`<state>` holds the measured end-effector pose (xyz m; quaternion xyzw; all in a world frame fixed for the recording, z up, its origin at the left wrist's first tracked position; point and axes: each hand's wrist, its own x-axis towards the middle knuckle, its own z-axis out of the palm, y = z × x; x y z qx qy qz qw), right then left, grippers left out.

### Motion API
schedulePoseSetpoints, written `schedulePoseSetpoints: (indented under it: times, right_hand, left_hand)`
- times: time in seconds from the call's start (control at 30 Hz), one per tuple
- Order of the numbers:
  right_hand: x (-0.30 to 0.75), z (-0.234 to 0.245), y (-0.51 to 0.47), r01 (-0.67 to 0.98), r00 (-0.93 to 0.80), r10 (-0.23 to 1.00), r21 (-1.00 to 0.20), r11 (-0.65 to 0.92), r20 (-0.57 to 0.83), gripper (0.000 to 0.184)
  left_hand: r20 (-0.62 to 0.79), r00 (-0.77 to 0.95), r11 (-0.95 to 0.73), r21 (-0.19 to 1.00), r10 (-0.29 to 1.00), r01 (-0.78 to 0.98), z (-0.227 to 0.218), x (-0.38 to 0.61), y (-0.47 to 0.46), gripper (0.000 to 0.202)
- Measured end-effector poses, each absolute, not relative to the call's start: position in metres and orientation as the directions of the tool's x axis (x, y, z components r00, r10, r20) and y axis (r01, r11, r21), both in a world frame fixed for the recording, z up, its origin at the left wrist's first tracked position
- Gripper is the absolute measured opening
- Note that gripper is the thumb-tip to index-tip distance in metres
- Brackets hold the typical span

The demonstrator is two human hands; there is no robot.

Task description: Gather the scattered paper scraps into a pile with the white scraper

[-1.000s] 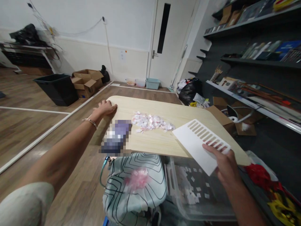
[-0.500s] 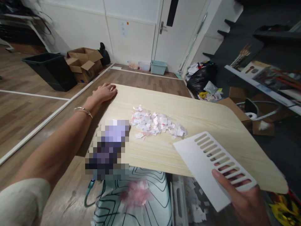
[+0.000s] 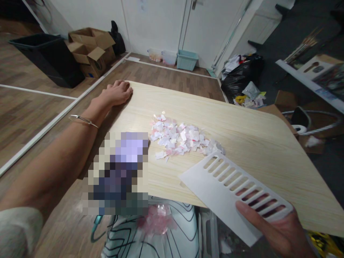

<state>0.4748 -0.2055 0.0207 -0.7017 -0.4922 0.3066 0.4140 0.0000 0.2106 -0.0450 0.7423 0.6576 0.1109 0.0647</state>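
Note:
My left hand (image 3: 117, 92) rests on the far left corner of a light wooden tabletop (image 3: 242, 132), fingers curled over its edge. My right hand (image 3: 279, 231) grips a flat white slotted plastic panel (image 3: 231, 190) by its near right end; the panel lies across the near edge of the tabletop. Its far corner reaches a pile of small white and pink paper scraps (image 3: 180, 138) in the middle of the board. A pixelated blur (image 3: 119, 172) covers something at the near left edge.
A patterned fabric bag (image 3: 161, 233) with pink scraps sits below the tabletop. On the floor stand a black bin (image 3: 45, 57), cardboard boxes (image 3: 90, 50), a teal tub (image 3: 186, 59) and a black rubbish bag (image 3: 242, 77). Shelving runs along the right.
The view has tilted down and closer to the tabletop. The slotted panel has slid left towards the scrap pile, its corner now at the pile. The left hand stays on the corner.

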Motion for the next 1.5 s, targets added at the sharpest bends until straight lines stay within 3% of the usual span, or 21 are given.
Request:
schedulePoseSetpoints:
  times: [0.13,0.43,0.57,0.73,0.83,1.23,1.4,1.5]
  right_hand:
    - [0.488,0.037,-0.163,0.38,0.274,0.96,-0.909,-0.17,-0.065,0.028]
    - [0.481,0.032,-0.105,0.336,-0.206,0.978,-0.936,0.102,0.033,0.006]
    - [0.495,0.02,-0.1,0.326,-0.187,0.982,-0.94,0.1,0.04,0.006]
    - [0.509,0.015,-0.109,0.418,-0.234,0.961,-0.877,0.235,0.146,0.011]
    - [0.502,0.014,-0.119,0.432,-0.134,0.969,-0.868,0.246,0.207,0.017]
    - [0.5,0.001,-0.136,0.483,-0.229,0.969,-0.853,0.195,0.092,0.021]
    - [0.487,0.021,-0.118,0.395,-0.559,0.819,-0.827,0.4,0.129,0.032]
    - [0.487,0.034,-0.107,0.345,-0.726,0.687,-0.848,0.402,0.029,0.032]
  left_hand:
    - [0.024,0.025,-0.032,0.353,0.999,0.935,-0.039,0.009,0.2,0.081]
    - [-0.006,0.039,-0.034,0.338,0.999,0.94,-0.028,0.015,0.19,0.079]
    - [-0.004,0.061,-0.056,0.356,0.998,0.933,-0.031,0.011,0.194,0.078]
    - [-0.025,0.062,-0.048,0.367,0.998,0.929,-0.032,0.004,0.199,0.078]
    - [-0.029,0.063,-0.048,0.378,0.998,0.925,-0.034,-0.001,0.203,0.077]
    - [-0.063,0.072,-0.043,0.383,0.995,0.923,-0.03,-0.001,0.206,0.075]
    - [-0.067,0.078,-0.047,0.376,0.995,0.925,-0.028,0.002,0.204,0.076]
    - [-0.087,0.033,-0.003,0.324,0.996,0.946,-0.019,0.013,0.194,0.076]
